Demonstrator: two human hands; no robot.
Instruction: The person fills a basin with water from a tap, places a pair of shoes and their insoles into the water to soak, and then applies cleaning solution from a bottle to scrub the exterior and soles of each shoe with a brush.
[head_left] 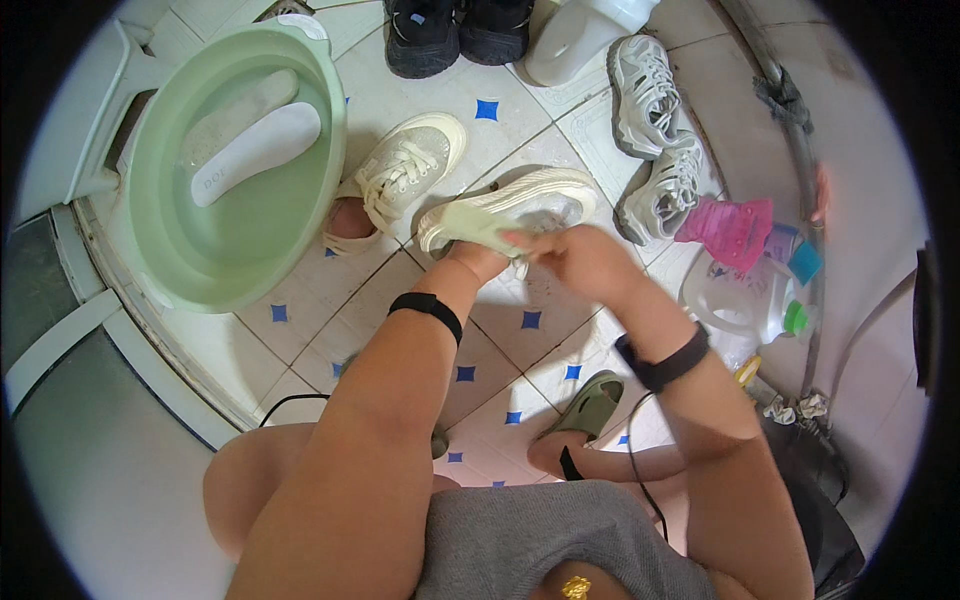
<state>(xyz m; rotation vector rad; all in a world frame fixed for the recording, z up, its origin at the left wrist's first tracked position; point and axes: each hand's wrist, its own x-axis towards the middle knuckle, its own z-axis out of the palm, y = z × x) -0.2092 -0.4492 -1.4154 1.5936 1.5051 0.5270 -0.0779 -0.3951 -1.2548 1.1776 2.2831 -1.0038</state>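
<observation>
A wet cream sneaker (555,187) is tipped on its side above the tiles, its thick ribbed sole edge toward the far side. My left hand (478,260) grips it at the heel end; the brush and shoe hide most of those fingers. In my right hand (585,262) is a pale green scrubbing brush (478,228), its fingers closed on one end. The brush lies over the sneaker, and its bristles are out of sight. Beside it to the left, the matching cream sneaker (412,165) rests upright with loose laces.
A green basin (335,120) of water at the left holds two insoles (262,150). Black shoes (424,45) and a white jug (575,40) stand at the far side. Grey-white sneakers (645,95), a pink plastic item (735,232) and a clear bottle (735,298) line the right.
</observation>
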